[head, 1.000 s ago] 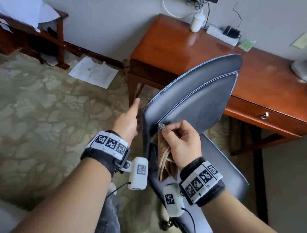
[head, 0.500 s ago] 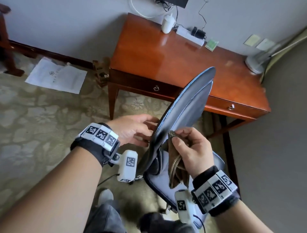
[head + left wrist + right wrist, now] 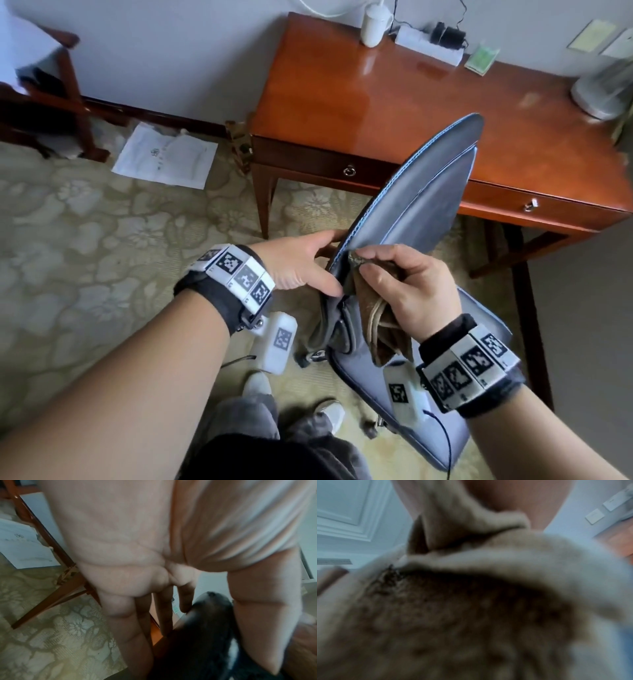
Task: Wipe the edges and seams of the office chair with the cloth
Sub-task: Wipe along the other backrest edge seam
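The office chair's dark grey backrest point(image 3: 428, 192), piped in light blue, is seen nearly edge-on above its seat point(image 3: 486, 329). My left hand point(image 3: 325, 263) grips the backrest's near edge low down, thumb on the front and fingers behind. In the left wrist view the fingers point(image 3: 130, 628) and thumb straddle the dark backrest edge point(image 3: 205, 626). My right hand point(image 3: 364, 262) pinches a brown cloth point(image 3: 376, 329) and holds its tip against the seam of that same edge, just right of the left thumb. The blurred cloth point(image 3: 453, 615) fills the right wrist view.
A polished wooden desk point(image 3: 376, 102) with drawers stands right behind the chair, holding a white bottle point(image 3: 375, 25), a power strip point(image 3: 428, 44) and a fan base point(image 3: 603, 92). A paper sheet point(image 3: 164, 159) lies on the patterned carpet. My legs and shoes point(image 3: 257, 383) are below.
The chair has swung so its backrest now shows edge-on. My left hand went from lying flat behind the edge to gripping it. The right hand keeps the cloth at the lower edge.
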A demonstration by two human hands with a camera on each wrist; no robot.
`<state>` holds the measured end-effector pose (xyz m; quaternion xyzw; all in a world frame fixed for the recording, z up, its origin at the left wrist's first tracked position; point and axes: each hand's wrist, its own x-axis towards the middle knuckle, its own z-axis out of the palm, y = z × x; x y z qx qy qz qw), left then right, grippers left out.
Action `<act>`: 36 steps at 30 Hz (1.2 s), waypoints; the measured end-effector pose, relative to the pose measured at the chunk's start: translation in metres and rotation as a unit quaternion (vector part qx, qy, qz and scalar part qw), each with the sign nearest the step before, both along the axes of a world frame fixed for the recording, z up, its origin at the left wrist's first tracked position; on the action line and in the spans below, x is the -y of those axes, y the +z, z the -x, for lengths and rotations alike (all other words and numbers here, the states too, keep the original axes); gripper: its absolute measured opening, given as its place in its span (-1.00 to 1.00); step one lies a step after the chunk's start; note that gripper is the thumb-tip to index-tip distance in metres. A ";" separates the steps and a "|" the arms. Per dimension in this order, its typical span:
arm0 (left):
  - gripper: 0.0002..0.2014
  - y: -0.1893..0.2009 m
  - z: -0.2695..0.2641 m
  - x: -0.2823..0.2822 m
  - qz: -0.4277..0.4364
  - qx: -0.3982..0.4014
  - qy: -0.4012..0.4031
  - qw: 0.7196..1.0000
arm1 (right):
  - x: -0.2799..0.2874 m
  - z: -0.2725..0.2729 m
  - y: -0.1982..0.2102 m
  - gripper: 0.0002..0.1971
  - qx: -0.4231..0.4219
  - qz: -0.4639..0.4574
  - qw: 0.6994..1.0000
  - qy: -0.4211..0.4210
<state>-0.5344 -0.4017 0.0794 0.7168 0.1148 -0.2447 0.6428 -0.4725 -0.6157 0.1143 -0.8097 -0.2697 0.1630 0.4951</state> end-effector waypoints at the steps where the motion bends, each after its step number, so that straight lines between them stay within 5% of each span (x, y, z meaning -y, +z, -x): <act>1: -0.06 0.000 0.000 -0.001 0.006 0.002 -0.010 1.000 | 0.000 -0.001 0.000 -0.70 0.010 0.004 1.000 0.011; 11: -0.15 -0.013 -0.021 -0.017 0.234 -0.037 -0.118 0.964 | -0.004 0.006 0.005 -0.80 0.161 0.090 0.982 0.048; 24: -0.22 -0.007 -0.049 -0.036 0.165 -0.088 -0.211 0.959 | -0.035 0.015 0.010 -0.86 0.301 0.183 0.935 -0.028; 31: -0.08 -0.006 -0.052 -0.034 0.126 -0.095 -0.247 0.956 | -0.036 0.018 0.020 -0.83 0.277 0.218 0.936 0.004; 36: -0.03 -0.007 -0.052 -0.036 0.149 -0.140 -0.239 0.949 | -0.041 -0.002 0.020 -0.86 0.285 0.220 0.932 -0.048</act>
